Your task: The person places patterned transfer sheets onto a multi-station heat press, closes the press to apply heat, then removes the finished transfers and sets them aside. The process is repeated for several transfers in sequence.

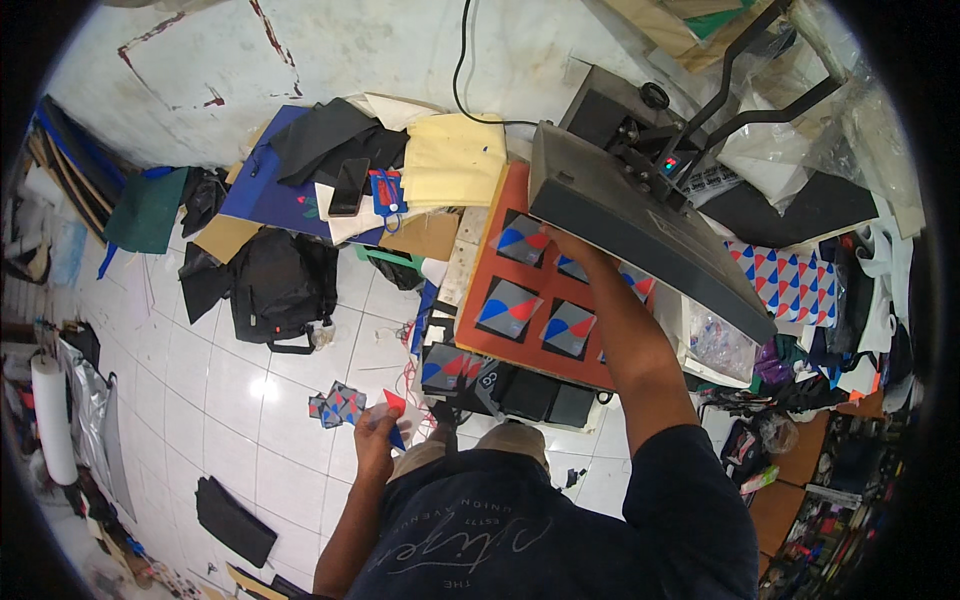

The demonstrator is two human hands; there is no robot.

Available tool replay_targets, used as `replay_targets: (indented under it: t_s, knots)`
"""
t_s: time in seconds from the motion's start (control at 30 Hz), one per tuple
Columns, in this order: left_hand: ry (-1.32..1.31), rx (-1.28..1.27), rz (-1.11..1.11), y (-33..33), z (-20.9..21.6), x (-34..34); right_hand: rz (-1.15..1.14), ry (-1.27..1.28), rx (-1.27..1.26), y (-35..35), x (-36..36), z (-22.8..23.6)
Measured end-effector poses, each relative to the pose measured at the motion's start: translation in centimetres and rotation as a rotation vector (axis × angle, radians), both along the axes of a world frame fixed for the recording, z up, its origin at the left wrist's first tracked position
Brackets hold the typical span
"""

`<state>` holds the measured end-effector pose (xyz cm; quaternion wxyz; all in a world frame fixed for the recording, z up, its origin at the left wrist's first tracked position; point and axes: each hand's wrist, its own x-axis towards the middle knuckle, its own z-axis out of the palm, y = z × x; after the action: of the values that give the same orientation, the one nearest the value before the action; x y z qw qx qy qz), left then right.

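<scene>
The two hands are apart from each other. The left hand (374, 437) is closed on red and blue pieces (396, 403); the right hand (572, 243) is at a grey square (518, 241) on the orange pad (512, 192) of the press (640, 240), and I cannot tell if it grips. Beside the press, a white bin (715, 373) contains crumpled clear plastic (722, 341), and a black backpack (285, 287) lies on the floor (235, 375), its content hidden
</scene>
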<state>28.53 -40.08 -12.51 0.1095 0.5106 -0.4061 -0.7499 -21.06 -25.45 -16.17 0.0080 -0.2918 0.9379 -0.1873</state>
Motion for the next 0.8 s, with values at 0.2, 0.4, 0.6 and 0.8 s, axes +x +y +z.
replay_targets:
  t_s: [0.2, 0.4, 0.6, 0.8]
  knots:
    - [0.016, 0.016, -0.024, -0.5, 0.0, -0.5, -0.07, -0.172, 0.049, -0.4, 1.6, 2.3]
    - [0.025, 0.02, -0.05, -1.0, -0.6, 0.0, -0.084, -0.126, 0.052, -1.3, 4.2, 6.2]
    - [0.003, 0.036, -0.076, -1.4, -0.7, -0.3, 0.015, 0.245, -0.07, 0.8, -0.1, -1.9]
    - [0.001, 0.031, -0.083, -1.7, -1.6, 0.6, -0.051, -0.061, -0.079, -0.4, 1.2, 0.4]
